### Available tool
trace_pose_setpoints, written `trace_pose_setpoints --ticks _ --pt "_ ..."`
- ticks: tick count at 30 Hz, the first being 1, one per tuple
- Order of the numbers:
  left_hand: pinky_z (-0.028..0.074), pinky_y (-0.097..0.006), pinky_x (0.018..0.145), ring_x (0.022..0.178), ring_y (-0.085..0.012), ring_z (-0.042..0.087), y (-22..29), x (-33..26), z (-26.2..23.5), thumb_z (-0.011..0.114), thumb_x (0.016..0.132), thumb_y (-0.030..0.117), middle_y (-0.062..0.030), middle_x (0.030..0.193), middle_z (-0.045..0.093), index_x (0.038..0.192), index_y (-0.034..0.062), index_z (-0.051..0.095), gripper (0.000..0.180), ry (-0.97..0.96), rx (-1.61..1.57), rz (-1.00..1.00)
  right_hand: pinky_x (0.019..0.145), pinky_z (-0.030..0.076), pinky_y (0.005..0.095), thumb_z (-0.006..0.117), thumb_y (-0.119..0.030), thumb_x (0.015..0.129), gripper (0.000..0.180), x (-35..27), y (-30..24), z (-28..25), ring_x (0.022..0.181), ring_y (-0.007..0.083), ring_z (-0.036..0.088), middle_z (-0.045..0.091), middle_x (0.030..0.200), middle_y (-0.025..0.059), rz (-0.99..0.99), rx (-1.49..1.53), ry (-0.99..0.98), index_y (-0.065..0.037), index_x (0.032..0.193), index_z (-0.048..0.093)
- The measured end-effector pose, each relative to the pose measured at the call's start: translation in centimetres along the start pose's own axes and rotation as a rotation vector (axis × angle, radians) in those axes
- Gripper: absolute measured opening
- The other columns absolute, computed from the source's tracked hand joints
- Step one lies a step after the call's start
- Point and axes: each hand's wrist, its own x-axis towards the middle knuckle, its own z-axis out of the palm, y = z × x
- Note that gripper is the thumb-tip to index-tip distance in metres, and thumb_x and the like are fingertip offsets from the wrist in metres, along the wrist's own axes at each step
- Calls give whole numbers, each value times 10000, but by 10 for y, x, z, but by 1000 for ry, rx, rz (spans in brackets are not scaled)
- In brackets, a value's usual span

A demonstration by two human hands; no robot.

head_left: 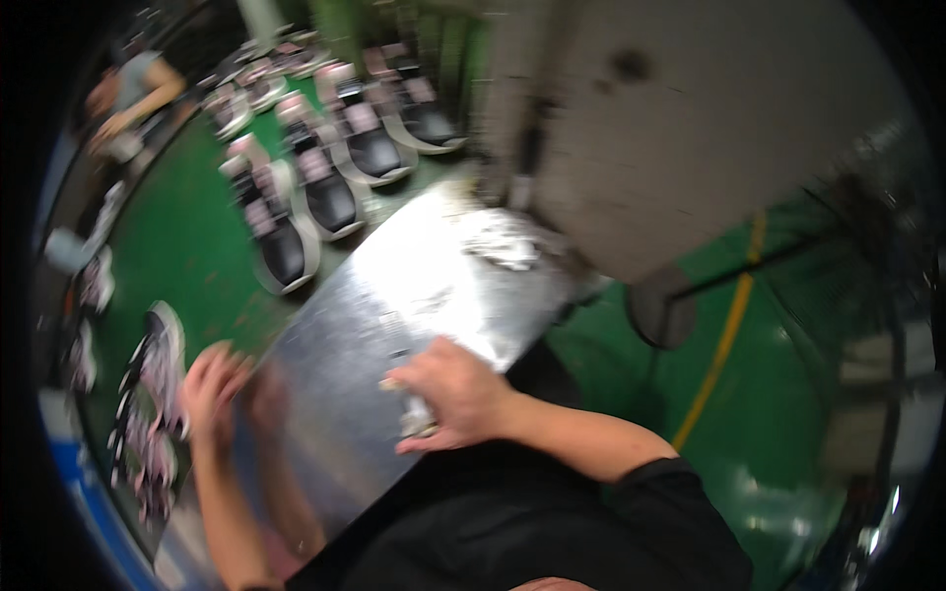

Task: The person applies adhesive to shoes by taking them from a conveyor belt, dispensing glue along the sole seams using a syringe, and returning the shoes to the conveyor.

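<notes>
Under our right hand (pixel 455 394) lies a small pale thing (pixel 418 424), its edge showing just below the curled fingers; the blur keeps us from telling what it is. The hand is closed loosely over it and presses it onto the shiny metal surface (pixel 394 305). We judge it light and small, probably soft or thin, since the fingers cover nearly all of it. On smooth sheet metal it would likely slide easily, so a pinch at the exposed lower edge looks like the best hold.

Our left hand (pixel 212 389) rests at the left edge of the surface, fingers bent, and we cannot tell whether it holds anything. Just beside it a black-and-pink shoe (pixel 156 379) lies on the green belt (pixel 187 246). Farther up, rows of similar shoes (pixel 325 187) stand on that belt, and another person (pixel 133 94) works at the far end.
</notes>
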Motion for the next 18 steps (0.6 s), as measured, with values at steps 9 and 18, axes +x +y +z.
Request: trace_pose_setpoints --ticks 9,18 --pt "469 -286 773 890 -212 565 -72 -70 -71 594 870 187 -95 1024 542 1270 33 383 478 327 174 79 662 414 352 819 -427 514 773 1 -10 0 764 245 426 463 836 56 -58 -3 10 -69 1120 501" --pt "452 -292 826 1024 -254 517 -71 -78 -46 642 820 155 -124 1182 460 1354 53 264 662 358 440 102 716 425 380 824 -420 513 757 -6 -15 6 842 265 456 490 873 69 -17 -12 -15 -74 1100 493"
